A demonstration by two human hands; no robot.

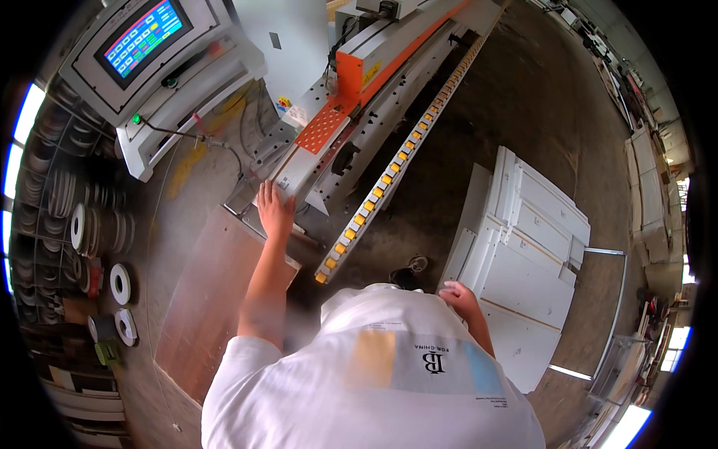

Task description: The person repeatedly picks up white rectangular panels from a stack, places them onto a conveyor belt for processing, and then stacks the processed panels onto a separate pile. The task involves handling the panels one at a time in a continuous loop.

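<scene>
My left hand (pixel 274 212) is stretched out flat, fingers extended, on the near end of a narrow white board (pixel 299 166). The board lies on the infeed of a long grey and orange machine (pixel 348 78), and its far end runs up to an orange perforated plate (pixel 322 129). My right hand (pixel 461 298) hangs low by my side, fingers loosely bent and apart, next to a stack of white panels (pixel 516 280). Nothing shows in it, though its far side is partly hidden by my white shirt (pixel 374 389).
A roller rail with yellow rollers (pixel 372 204) runs alongside the machine. At the upper left stands a control console (pixel 142 45) with a lit screen. A brown board (pixel 217 299) lies left of my arm. Rolls of edge banding (pixel 120 284) fill the left side.
</scene>
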